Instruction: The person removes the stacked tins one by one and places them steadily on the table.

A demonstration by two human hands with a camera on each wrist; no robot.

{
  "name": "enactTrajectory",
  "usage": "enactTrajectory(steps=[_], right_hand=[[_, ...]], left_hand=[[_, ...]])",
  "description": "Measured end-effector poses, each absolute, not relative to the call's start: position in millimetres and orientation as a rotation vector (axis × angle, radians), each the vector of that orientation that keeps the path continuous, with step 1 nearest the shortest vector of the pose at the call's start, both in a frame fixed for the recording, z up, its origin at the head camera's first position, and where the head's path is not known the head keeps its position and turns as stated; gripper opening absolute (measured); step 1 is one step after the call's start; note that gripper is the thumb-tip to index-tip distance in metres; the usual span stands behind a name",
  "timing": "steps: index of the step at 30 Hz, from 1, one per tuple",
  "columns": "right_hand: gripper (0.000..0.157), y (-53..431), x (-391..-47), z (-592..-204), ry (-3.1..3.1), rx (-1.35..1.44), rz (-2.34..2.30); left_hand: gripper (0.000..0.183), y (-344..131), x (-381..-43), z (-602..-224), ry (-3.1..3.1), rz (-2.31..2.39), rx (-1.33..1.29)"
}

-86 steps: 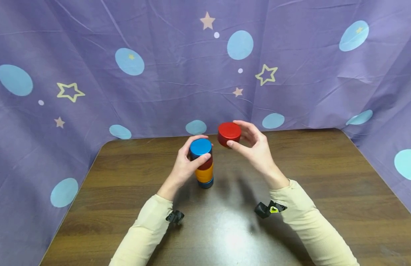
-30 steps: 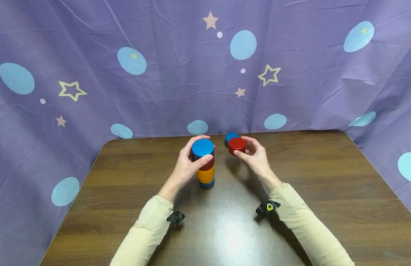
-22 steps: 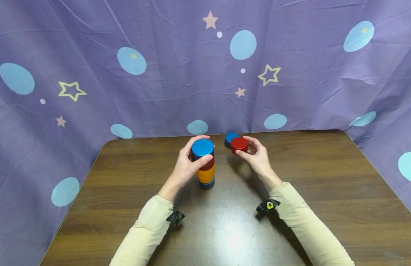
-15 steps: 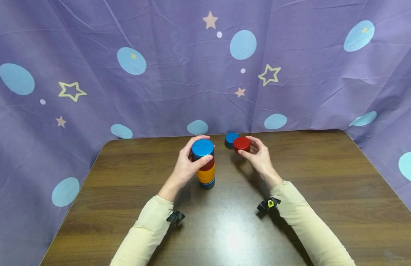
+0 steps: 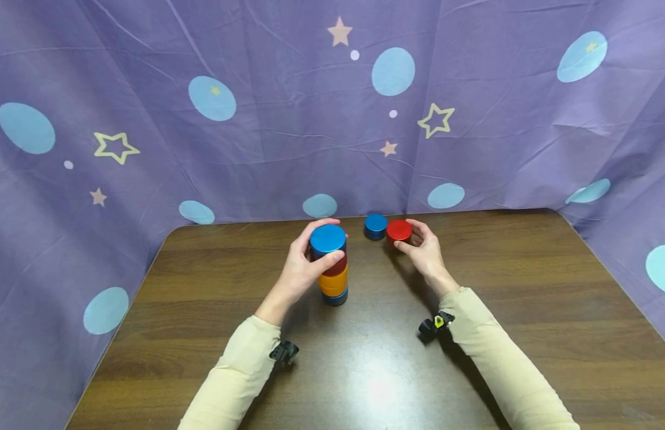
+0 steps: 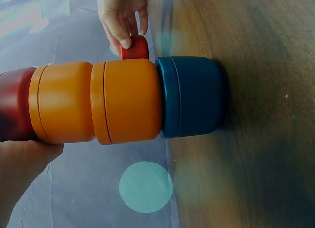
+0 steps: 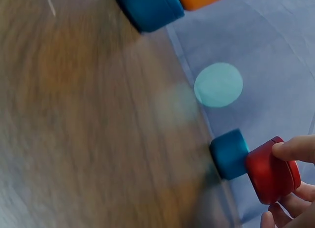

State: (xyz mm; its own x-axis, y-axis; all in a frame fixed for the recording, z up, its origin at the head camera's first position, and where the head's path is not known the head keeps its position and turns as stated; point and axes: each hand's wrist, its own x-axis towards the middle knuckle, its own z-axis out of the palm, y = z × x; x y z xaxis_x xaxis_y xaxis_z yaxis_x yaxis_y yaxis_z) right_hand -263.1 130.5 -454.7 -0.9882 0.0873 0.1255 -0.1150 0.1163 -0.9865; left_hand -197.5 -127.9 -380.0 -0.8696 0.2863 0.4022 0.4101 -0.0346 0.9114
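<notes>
A tower of round lidded tins stands on the table: a blue tin at the bottom, orange tins above it, then a dark red tin, topped by a blue tin. My left hand grips the tower near its top, thumb in front and fingers behind. Between thumb and fingers my right hand holds a red tin by its sides. That tin is just right of a small blue tin near the table's back edge; the right wrist view shows it overlapping the blue one.
The brown wooden table has its back edge against a purple curtain printed with stars and dots. A dark wrist device sits at the left cuff and another wrist device at the right.
The right hand has carried the red tin from high beside the tower down and to the right. The blue tin at the back has come into sight. The left hand keeps its grip.
</notes>
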Motion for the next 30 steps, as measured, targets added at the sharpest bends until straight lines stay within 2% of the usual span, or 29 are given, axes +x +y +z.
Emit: enactTrajectory(steps=[12, 23, 30], right_hand=[[0.06, 139.7, -276.2, -463.1, -2.335, -0.045, 1.918], [0.058, 141.7, -288.1, -469.0, -2.391, -0.103, 1.866], [0.058, 140.8, -295.0, -469.1, -2.424, -0.081, 1.847]], left_hand=[[0.07, -126.7, -197.1, -380.1, -2.115, -2.077, -0.755], [0.059, -127.1, -198.0, -379.4, -2.083, -2.13, -0.78], [0.067, -126.5, -199.0, -379.5, -2.039, -2.157, -0.793]])
